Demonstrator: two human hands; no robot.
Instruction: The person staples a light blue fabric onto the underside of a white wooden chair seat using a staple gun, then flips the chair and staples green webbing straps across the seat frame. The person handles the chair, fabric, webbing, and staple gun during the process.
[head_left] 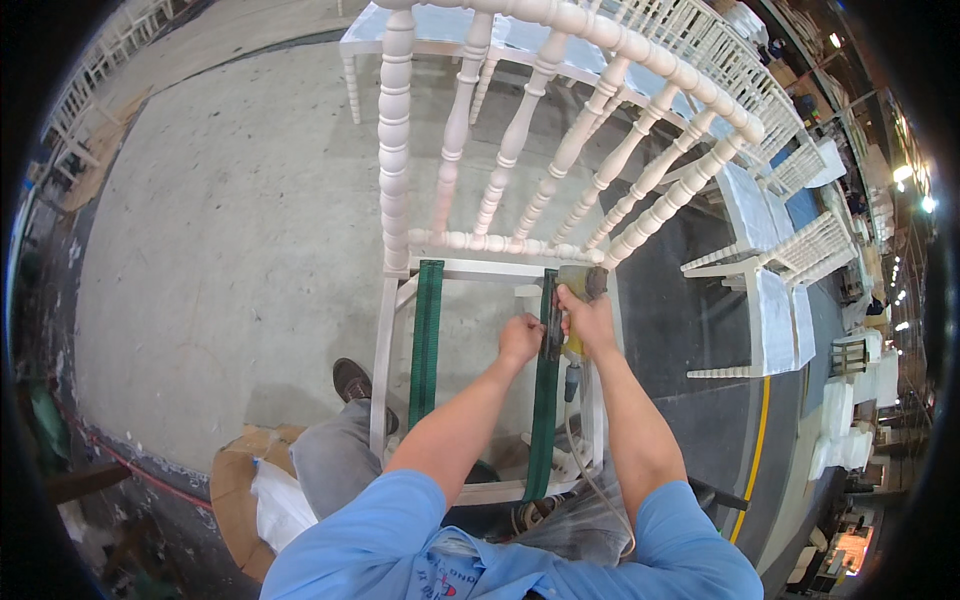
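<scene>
A white chair frame [385, 340] with turned spindles in its back stands in front of me. Two green webbing straps [425, 340] run across its seat opening from the back rail to the front rail. My right hand [590, 322] is wrapped round a yellow and black air stapler [575, 345], which sits over the right-hand strap [542, 430] near the back rail. Close beside the stapler, at that strap's left edge, my left hand [520, 340] is closed with its fingers pressed together. What those fingers hold, if anything, is hidden.
An air hose [585, 450] trails from the stapler down past my right leg. An opened cardboard box [235, 490] with white plastic lies at the left. More white chairs [765, 290] stand at the right and beyond the chair back. My shoe [352, 380] is beside the frame's left rail.
</scene>
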